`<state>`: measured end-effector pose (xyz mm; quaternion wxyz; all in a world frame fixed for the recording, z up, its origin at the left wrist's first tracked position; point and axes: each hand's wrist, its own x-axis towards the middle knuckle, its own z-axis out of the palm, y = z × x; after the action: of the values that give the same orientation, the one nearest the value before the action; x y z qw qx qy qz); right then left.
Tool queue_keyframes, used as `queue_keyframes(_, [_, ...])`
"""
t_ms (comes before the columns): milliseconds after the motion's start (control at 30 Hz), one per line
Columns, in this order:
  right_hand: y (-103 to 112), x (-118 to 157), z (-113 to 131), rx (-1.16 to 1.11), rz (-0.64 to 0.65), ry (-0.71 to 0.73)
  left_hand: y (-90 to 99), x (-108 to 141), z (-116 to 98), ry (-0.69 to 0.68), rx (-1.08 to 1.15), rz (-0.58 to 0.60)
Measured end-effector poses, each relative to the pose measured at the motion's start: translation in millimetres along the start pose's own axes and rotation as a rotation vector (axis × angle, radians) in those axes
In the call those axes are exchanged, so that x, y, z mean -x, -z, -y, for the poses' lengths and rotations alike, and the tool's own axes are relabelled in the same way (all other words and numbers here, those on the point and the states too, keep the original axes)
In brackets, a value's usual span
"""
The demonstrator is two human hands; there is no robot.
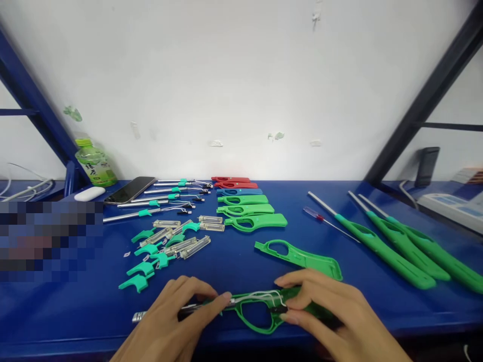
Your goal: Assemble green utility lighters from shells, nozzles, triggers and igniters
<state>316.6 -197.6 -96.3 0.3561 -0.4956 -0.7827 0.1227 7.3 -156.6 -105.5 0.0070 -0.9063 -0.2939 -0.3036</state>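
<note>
A green lighter half-shell (260, 327) lies open side up at the table's front edge, with white wires (260, 295) running across it. My left hand (177, 317) pinches the metal tube assembly (139, 317) at the shell's narrow end. My right hand (324, 311) is closed around the shell's wide end, its fingertips on a small black piece (278, 309) at the end of the wires. Just beyond my hands lies another green half-shell (305, 258). What lies beneath my fingers is hidden.
Left of centre are teal triggers (138, 282), clear tanks (196, 247) and tube assemblies (128, 216). Red, blue and green shells (260, 221) line the middle. A screwdriver (320, 217) and finished-looking green lighters (388, 256) lie right. A bottle (96, 166) and phone (130, 190) stand back left.
</note>
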Motion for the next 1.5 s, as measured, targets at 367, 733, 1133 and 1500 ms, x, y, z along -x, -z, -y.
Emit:
queue_keyframes(367, [-2, -1, -5, 0.011, -0.042, 0.062, 32.2, -7, 31, 0.426, -0.3, -0.2])
queue_keyframes(733, [-1, 1, -6, 0.032, -0.046, 0.072, 65.4, -2, 47, 0.748, -0.293, 0.02])
queue_keyframes(1133, [-2, 3, -6, -0.013, -0.01, 0.024, 72.8, -9, 57, 0.993, -0.25, 0.191])
queue_keyframes(1500, [1, 2, 1, -0.063, 0.008, -0.018, 70.9, 7, 66, 0.871, -0.289, 0.169])
